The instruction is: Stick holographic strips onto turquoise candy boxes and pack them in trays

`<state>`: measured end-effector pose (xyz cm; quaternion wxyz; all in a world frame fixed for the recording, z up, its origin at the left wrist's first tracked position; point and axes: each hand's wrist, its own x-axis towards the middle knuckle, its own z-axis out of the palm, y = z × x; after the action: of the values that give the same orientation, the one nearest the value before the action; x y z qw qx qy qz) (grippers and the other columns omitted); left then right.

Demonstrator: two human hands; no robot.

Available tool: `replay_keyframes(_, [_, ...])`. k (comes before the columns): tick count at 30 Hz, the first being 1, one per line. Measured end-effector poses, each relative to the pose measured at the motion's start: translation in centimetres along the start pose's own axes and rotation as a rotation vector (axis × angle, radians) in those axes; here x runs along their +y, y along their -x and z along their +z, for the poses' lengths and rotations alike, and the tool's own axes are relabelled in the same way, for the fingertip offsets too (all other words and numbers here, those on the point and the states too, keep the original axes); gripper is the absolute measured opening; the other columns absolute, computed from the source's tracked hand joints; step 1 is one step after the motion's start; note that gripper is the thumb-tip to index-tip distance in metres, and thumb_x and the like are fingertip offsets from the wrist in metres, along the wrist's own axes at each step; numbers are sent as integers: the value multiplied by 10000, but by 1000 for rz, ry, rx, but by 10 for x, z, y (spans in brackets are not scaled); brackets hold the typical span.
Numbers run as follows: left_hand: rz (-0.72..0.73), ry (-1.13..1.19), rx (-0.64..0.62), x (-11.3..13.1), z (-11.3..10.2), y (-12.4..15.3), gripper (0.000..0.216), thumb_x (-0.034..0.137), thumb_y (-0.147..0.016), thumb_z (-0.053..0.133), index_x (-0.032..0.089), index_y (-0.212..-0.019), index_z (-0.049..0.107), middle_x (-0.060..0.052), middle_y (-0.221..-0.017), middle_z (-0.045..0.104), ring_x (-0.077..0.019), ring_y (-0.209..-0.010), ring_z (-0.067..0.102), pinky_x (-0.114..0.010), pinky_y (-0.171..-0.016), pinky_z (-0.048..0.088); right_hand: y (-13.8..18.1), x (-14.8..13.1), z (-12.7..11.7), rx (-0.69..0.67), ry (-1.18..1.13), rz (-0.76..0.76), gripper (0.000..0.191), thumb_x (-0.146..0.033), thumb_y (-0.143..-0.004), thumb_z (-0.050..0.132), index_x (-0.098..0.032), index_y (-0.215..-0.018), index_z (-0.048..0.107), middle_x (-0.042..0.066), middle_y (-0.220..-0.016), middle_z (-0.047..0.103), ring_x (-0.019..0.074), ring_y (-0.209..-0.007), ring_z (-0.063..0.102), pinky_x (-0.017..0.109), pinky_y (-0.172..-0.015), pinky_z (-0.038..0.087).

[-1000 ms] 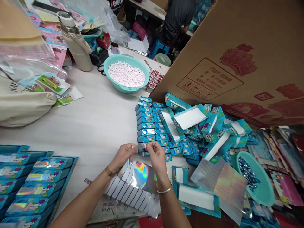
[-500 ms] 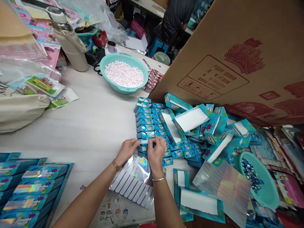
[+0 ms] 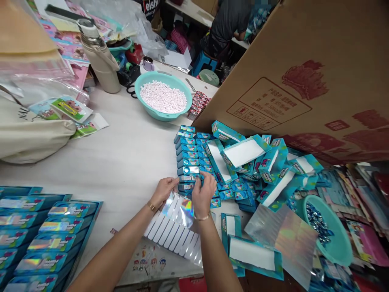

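1. Both hands have slid forward off the foil sheet since a second ago, and they're now at the near end of the box rows.
2. Left hand [image 3: 164, 191]: thumb and forefinger pinched together on the left end of a small teal box [image 3: 189, 178], a glossy little cardboard brick.
3. Right hand [image 3: 203, 194]: fingers curled down over the same box. The thumb is hidden, so I can't tell if it's actually clamping.
4. That box sits on the white table [image 3: 121, 162], at the near end of neat columns of identical boxes [image 3: 187, 152].
5. Just under the wrists lies a holographic sticker sheet [image 3: 181, 206], rainbow-shiny, with its white backing cut into strips.
6. Right of the rows is a messy heap of flat teal cartons [image 3: 243, 152] with matte white insides.
7. Further back there's a round teal plastic bowl [image 3: 142, 83] of small white pellets.
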<state>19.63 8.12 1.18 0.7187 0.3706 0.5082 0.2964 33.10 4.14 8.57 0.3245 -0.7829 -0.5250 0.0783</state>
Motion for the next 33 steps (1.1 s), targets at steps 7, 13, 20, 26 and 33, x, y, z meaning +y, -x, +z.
replay_keyframes(7, [146,58,154,28,-11,68,392,548,-812,612,161,-837,668,26,-625,582,-128,-636,556,-227,-645,426,71,-36,-19,-538,-256,-34,450,-278,-875,602,-239,-1297,453,27,-982,651,213,-941,590,362,-878,424])
replay_keyframes(13, [-163,172,-242,27,-23,108,450,586,-780,628,138,-761,675,11,-619,574,-121,-574,497,-232,-563,373,75,-27,-28,-483,-230,-27,358,-276,-910,563,-251,-1258,483,-3,-861,618,199,-855,558,355,-846,406])
replay_keyframes(20, [37,63,-47,23,-4,117,472,565,-821,568,149,-597,560,18,-601,507,-125,-616,429,-235,-598,343,83,-34,-44,-372,-22,-260,156,-274,-934,541,-259,-1048,647,64,-1042,603,230,-996,523,393,-878,361])
replay_keyframes(26, [99,-35,11,27,10,127,444,562,-857,516,172,-646,528,37,-575,442,-113,-546,407,-219,-512,337,83,-36,-46,-300,-162,-93,113,-279,-936,539,-239,-961,642,33,-935,631,201,-923,548,340,-830,399])
replay_keyframes(33, [158,-83,68,19,17,125,430,543,-876,498,191,-631,459,47,-576,389,-104,-531,390,-214,-495,325,82,-37,-52,-271,-101,-123,118,-267,-935,544,-258,-951,660,26,-916,657,208,-905,551,361,-836,373])
